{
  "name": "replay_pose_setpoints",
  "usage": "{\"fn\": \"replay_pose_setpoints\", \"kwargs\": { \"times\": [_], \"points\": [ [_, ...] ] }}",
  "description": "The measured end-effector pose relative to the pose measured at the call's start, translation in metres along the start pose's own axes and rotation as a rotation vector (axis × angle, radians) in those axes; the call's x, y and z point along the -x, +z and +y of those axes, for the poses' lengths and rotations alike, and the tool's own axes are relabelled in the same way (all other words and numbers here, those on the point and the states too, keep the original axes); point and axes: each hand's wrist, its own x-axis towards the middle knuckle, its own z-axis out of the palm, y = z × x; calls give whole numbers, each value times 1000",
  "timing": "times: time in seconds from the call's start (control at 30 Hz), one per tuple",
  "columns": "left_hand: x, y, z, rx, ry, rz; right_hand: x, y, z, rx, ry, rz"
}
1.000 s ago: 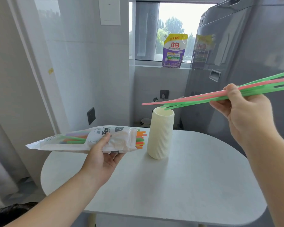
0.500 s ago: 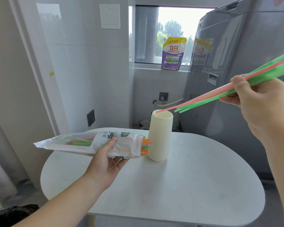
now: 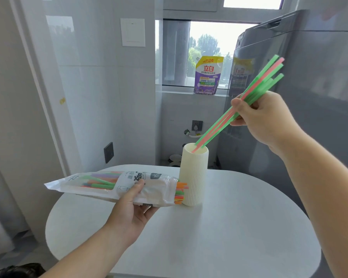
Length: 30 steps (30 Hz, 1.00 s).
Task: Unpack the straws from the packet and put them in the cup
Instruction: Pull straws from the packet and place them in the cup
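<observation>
We hold a small bundle of thin green and pink plastic straws [image 3: 247,98] at right of centre, pinched in our right hand [image 3: 263,119], their lower tips just inside the mouth of the tall ribbed cream cup [image 3: 193,175]. We should steepen the bundle toward upright, keep the tips together, then loosen the pinch so they slide down. Our left hand [image 3: 132,209] grips the clear plastic packet [image 3: 117,185] at lower left, above the round white bench [image 3: 219,237]; holding it level should keep its remaining straws from slipping out.
</observation>
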Motion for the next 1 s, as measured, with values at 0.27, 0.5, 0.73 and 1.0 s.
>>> {"fn": "replay_pose_setpoints", "kwargs": {
  "times": [0.27,0.5,0.73,1.0],
  "points": [
    [0,2,0,9,-23,1,-15,49,11,206,12,-210],
    [1,2,1,13,-24,-8,-16,78,34,267,59,-245],
    [2,2,4,8,-14,-13,3,69,37,214,32,-10],
    [10,11,10,-16,58,-70,98,70,49,-40,228,-22]
  ]
}}
